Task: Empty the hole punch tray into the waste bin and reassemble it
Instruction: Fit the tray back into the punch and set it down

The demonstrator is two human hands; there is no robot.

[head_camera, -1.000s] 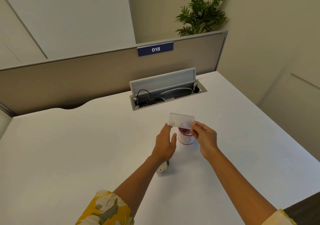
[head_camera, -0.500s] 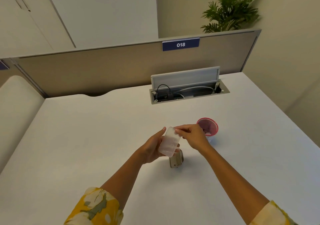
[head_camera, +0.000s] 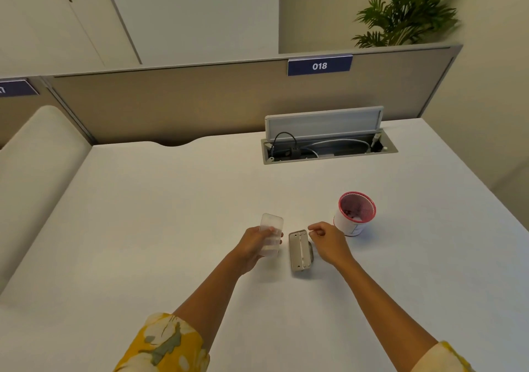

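My left hand (head_camera: 253, 245) grips the clear plastic tray (head_camera: 270, 232) of the hole punch, held upright a little above the white desk (head_camera: 143, 228). The grey metal hole punch (head_camera: 299, 250) lies on the desk with its underside up, just right of the tray. My right hand (head_camera: 327, 241) hovers at the punch's far right corner with fingers loosely curled and nothing in them. A small white bin with a pink rim (head_camera: 355, 214) stands right of that hand, with bits of paper inside.
An open cable hatch (head_camera: 326, 145) with wires sits at the back of the desk, below the partition with a blue 018 label (head_camera: 319, 66). A plant (head_camera: 406, 11) stands behind the partition. The desk's left edge meets a pale rounded cushion (head_camera: 37, 165).
The tray was held by both hands over the bin; it has come back left and is now in my left hand alone. My right hand let go and moved to the punch.
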